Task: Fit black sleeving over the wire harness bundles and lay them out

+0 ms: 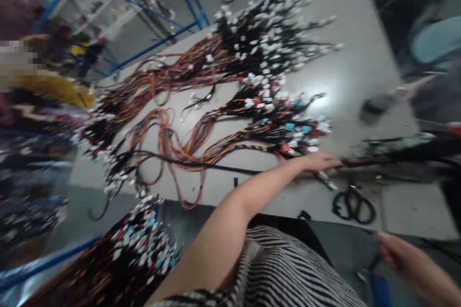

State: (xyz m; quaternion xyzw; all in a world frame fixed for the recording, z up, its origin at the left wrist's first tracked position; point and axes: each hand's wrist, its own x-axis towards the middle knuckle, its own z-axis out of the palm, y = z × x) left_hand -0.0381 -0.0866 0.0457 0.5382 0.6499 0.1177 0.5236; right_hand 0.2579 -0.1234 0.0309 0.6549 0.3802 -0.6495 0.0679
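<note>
My left hand [322, 162] reaches across the table, its fingers closed around a black-wrapped wire harness [374, 160] that runs off to the right. At the lower right, beyond the table's front edge, my right hand [399, 254] is closed, with the fingers pinched. A thin dark strip shows beneath its fingertips; blur hides what it is and whether it is held. Between the two hands lies a pair of black-handled scissors [353, 207]. Just beyond my left hand rest wire bundles [248, 139] with white, red and blue connectors.
A large pile of harnesses [266, 33] covers the table's far side. Below the left edge hangs another connector bundle [147, 240] by a blue rail [50, 264]. Another person's hand [405, 91] is at the right, near a dark round object [376, 105]. A blue object [381, 290] is below my right hand.
</note>
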